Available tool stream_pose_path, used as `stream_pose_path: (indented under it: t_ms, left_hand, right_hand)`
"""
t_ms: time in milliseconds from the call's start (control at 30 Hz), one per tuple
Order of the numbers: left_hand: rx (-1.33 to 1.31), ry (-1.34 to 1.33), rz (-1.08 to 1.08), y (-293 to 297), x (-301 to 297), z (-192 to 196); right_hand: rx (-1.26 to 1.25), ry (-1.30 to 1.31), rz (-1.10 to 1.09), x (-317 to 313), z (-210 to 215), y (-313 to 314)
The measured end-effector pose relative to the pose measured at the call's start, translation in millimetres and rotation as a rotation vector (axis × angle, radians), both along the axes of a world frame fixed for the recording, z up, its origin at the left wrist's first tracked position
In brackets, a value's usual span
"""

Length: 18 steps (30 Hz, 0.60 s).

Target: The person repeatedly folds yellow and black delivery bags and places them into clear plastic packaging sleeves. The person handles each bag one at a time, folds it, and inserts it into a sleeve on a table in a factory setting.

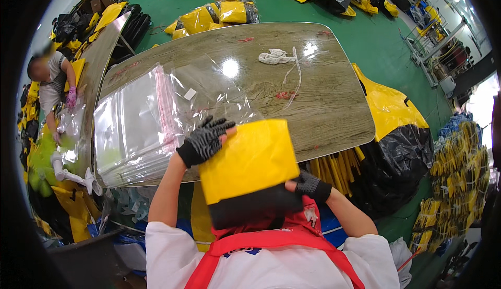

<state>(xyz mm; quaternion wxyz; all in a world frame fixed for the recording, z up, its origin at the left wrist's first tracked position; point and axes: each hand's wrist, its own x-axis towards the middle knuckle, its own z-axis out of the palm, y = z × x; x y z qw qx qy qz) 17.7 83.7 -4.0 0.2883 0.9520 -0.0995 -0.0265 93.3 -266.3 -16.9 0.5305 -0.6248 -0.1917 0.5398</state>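
Note:
A folded yellow-and-black piece (248, 158) is held up in front of my body, over the near table edge. It looks like flat, smooth sheet material, yellow above and black below; its exact kind I cannot tell. My right hand (311, 185), in a dark glove, grips its lower right side, thumb in front and the other fingers mostly hidden. At its upper left corner rests my left hand (205, 142), gloved too, fingers stretched apart and bare at some tips. Beside that hand, clear plastic bags (138, 119) lie stacked, and one loose clear bag (209, 88) spreads behind it.
The wood-patterned table (323, 96) carries a white rag (275, 56) with a string. Yellow-and-black bundles (229, 13) lie on the green floor beyond it. A large yellow-and-black sheet (399, 127) hangs at the right. Another person (55, 77) works at the left table.

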Motion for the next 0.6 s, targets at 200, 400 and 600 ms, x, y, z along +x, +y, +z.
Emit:
stream_pose_path:
  t_ms: [200,400,600]
  left_hand:
    - [0.227,-0.094,-0.068,-29,-37,35]
    - [0.214,-0.070,0.134,-44,-58,46]
    - [0.128,-0.124,0.264,-50,-85,14]
  right_hand:
    - [0.083,-0.411,-0.213,98,-19,75]
    - [0.088,-0.304,-0.019,94,-20,107]
    - [0.141,0.008,-0.381,47,-29,29]
